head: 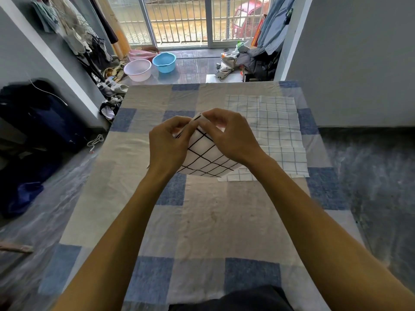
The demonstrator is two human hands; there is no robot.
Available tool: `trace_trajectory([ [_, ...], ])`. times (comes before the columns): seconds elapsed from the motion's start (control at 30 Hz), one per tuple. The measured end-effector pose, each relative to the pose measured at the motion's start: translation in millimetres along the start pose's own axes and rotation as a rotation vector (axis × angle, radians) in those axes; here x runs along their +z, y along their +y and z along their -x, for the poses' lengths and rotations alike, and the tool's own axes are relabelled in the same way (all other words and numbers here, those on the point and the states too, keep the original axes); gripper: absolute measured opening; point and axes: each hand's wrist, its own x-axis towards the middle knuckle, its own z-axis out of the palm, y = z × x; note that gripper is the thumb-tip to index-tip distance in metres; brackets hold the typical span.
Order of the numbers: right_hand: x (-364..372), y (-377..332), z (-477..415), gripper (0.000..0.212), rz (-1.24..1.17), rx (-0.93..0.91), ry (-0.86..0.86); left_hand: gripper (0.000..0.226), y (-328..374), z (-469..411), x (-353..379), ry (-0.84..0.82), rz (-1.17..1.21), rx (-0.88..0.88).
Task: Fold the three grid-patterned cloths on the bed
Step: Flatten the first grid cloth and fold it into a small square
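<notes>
Head view: left hand [167, 143] and right hand [226, 135] pinch the black-grid cloth [206, 159] aloft over mid-bed [202, 221] — light, limp fabric, best held by matched corners — pale cloths [278, 131] lie by the right edge.

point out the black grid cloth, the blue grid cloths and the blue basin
black grid cloth [207, 159]: head view, lower part
blue grid cloths [278, 122]: head view, flat middle
blue basin [165, 67]: head view, outer wall
</notes>
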Motion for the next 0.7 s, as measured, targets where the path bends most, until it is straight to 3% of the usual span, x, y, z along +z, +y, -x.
trace_trajectory([
  [0.27,1.4,-0.4,-1.2,0.016,-0.006,0.002,0.020,0.004,-3.6,2.6,-5.0,0.009,-0.054,0.029],
  [0.7,1.8,1.9,0.2,0.014,-0.023,0.003,-0.025,0.014,-11.2,8.3,-3.2,-0.002,-0.167,0.150],
])
